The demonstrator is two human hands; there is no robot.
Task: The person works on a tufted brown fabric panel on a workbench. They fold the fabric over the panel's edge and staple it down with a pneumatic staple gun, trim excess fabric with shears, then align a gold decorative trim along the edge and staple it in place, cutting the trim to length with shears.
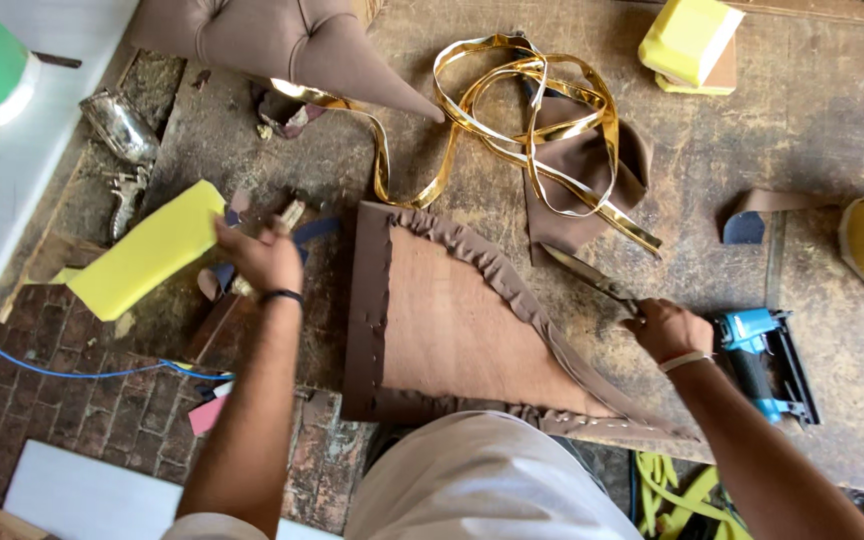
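While the left hand pinches a yellow foam sheet near the workbench's left edge, the wooden panel wrapped in brown fabric lies at the front edge. Foam looks light and floppy (best taken by a corner); the panel seems stiff. Right hand closes on scissors, beside a blue staple gun.
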